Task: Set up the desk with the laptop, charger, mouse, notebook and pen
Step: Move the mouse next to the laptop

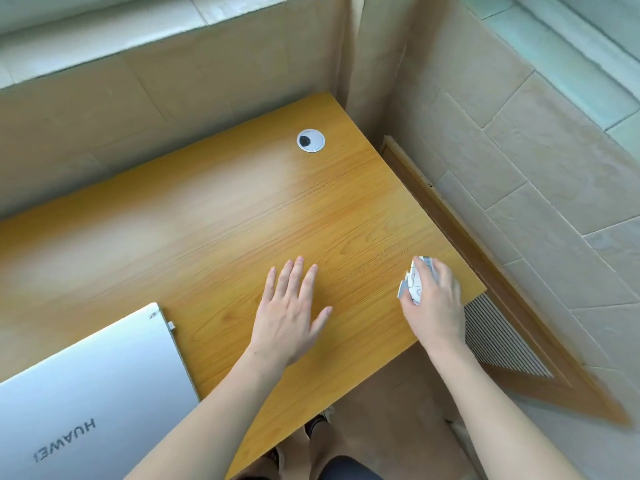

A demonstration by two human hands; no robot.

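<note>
Two hands are over the desk (242,209): the right hand (434,299) cups the white mouse (414,282) at its four o'clock corner, likely parking it for right-handed use. The left hand (294,306) lies flat, fingers spread, empty. At seven o'clock the closed laptop (90,386) waits; a cable grommet (310,140) sits at twelve.

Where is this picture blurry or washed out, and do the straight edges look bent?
Head view: pale glare washes the desk below the grommet; the right hand and mouse are softly smeared, and the wooden trim at lower right blurs more; the laptop lettering stays readable; wide-angle bending bows the desk's edges and the wall tiles.
</note>
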